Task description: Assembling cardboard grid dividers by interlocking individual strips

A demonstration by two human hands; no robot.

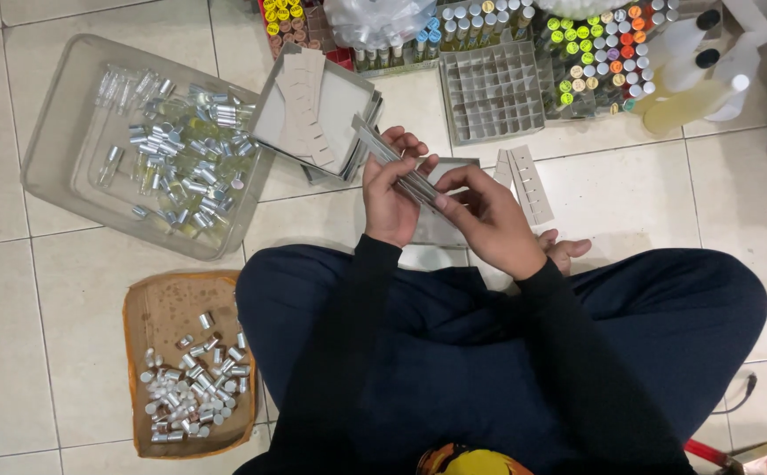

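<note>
While the left hand (390, 198) grips grey card strips (398, 164), the right hand (489, 220) pinches them

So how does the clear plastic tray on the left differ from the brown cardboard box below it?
The clear plastic tray is see-through, larger and lies tilted; the brown cardboard box is opaque, smaller and sits beside the knee. The tray holds small glass vials with silver caps; the box holds loose silver and white caps. Both sit on the tiled floor, untouched by the hands.
</note>
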